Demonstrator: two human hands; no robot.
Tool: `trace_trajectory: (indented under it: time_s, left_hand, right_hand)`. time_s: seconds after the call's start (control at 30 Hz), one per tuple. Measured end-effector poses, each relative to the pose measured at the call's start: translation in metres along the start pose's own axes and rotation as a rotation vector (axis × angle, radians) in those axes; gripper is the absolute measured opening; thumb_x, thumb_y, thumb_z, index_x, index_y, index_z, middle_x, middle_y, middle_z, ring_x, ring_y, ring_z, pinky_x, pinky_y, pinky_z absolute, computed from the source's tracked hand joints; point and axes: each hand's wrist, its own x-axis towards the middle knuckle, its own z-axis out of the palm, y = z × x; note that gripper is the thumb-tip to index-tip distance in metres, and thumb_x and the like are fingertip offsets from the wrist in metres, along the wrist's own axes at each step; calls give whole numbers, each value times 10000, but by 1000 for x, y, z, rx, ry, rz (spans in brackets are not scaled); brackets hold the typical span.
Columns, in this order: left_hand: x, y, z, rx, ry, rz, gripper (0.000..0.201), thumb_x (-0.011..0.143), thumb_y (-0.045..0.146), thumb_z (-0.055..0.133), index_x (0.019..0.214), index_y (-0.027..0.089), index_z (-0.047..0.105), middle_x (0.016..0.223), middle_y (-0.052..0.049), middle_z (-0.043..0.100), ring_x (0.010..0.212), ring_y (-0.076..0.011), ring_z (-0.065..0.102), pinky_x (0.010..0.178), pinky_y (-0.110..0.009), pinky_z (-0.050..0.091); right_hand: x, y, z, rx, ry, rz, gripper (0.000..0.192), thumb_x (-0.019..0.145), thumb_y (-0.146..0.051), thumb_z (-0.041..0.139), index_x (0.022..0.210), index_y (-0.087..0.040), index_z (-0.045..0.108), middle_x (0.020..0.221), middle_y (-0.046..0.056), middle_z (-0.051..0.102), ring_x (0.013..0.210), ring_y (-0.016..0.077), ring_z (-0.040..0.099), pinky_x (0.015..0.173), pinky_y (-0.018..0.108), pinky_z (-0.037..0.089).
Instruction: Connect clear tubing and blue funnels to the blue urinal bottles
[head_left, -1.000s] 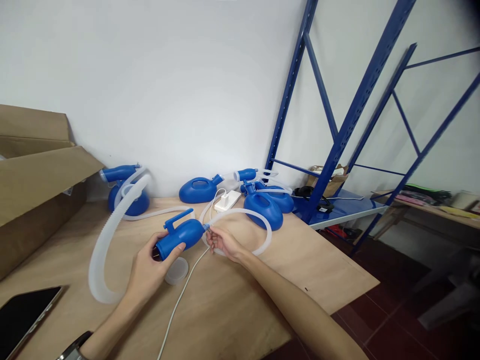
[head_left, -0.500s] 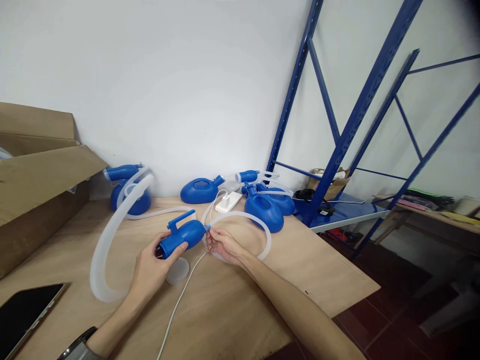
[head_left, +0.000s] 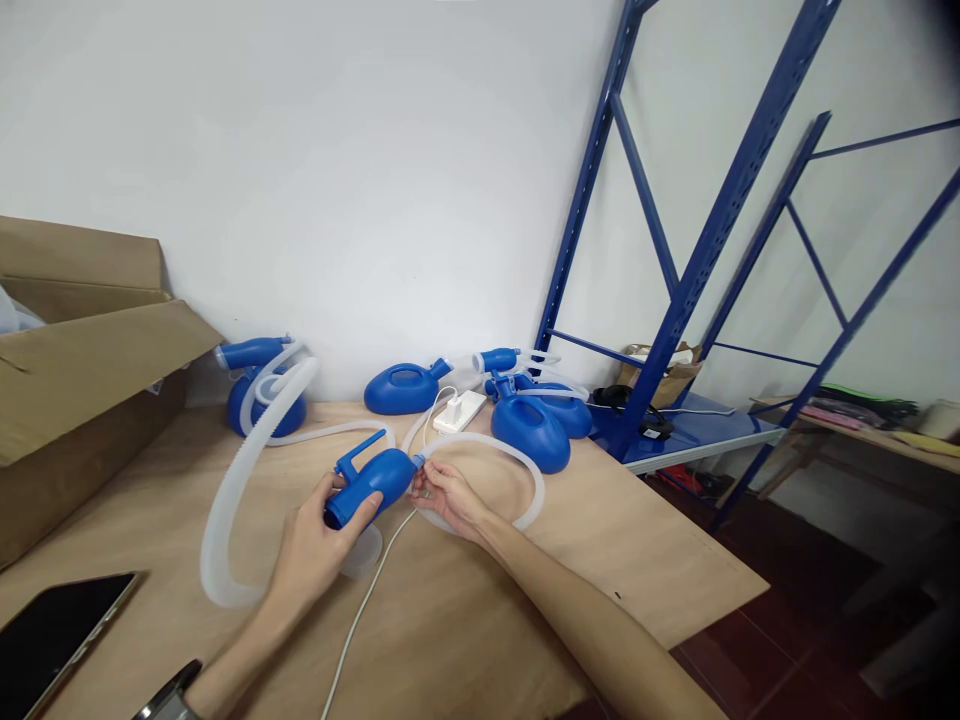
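My left hand [head_left: 319,545] is wrapped around a blue plastic urinal funnel [head_left: 381,480] with a side handle, held tilted above the table. Its wide mouth points toward me and its narrow end to the right. At that narrow end, the fingers of my right hand [head_left: 456,502] pinch the clear hose [head_left: 538,485], which loops round to the right on the wood. Exactly how far the hose sits on the nozzle is hard to make out. Below the funnel lies a translucent round cap [head_left: 366,553], partly covered by my left hand.
Blue urinal bottles [head_left: 401,390] with hoses stand along the wall. A white power strip [head_left: 469,410] with a plugged charger lies behind my hands, its cable [head_left: 358,620] running forward. At left are a cardboard box [head_left: 97,400] and a phone [head_left: 64,640]; a blue metal rack [head_left: 675,300] stands right.
The view has shifted slightly, so everything sits a little lower and further right. Both hands keep their hold on the funnel and hose.
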Motion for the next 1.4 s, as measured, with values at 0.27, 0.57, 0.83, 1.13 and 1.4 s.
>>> trace_trajectory:
  time_s: [0.27, 0.57, 0.83, 1.13, 1.4]
  left_hand:
    - [-2, -11, 2, 236, 146, 343, 467, 794, 632, 647, 1062, 249, 654, 945, -83, 807, 820, -321, 776, 709, -375, 579]
    - [-8, -24, 8, 292, 137, 544, 399, 863, 543, 613, 1126, 243, 616, 1022, -116, 802, 835, -308, 784, 695, -367, 585]
    - [-22, -5, 5, 88, -66, 335, 502, 775, 632, 664, 1068, 229, 602, 746, -36, 725, 497, -230, 632, 544, -358, 514]
    - [-15, 40, 10, -669, -420, -632, 449, 784, 657, 562, 860, 216, 520, 513, -15, 567, 352, -79, 305, 365, -195, 119]
    - [-16, 49, 1, -330, -346, -332, 562, 711, 754, 613, 903, 229, 553, 547, 6, 565, 386, -125, 407, 385, -232, 253]
  right_hand:
    - [1, -16, -1, -7, 24, 48, 347, 826, -433, 833, 731, -160, 641, 669, -17, 549, 638, 122, 534, 725, 321, 527]
    - [-9, -36, 4, 89, 4, 145, 324, 858, -431, 801, 1006, -186, 650, 925, 49, 718, 867, 194, 695, 824, 341, 552]
    - [12, -51, 29, 431, 320, -46, 408, 1033, -498, 519, 732, -227, 465, 446, -110, 254, 387, 87, 273, 418, 190, 316]
    - [27, -66, 32, 405, 328, -88, 477, 1068, -422, 450, 645, -214, 380, 411, -123, 167, 361, 59, 103, 379, 166, 187]
    - [33, -81, 23, 417, 232, -41, 446, 1054, -379, 481, 644, -219, 406, 405, -124, 191, 347, 59, 124, 355, 159, 172]
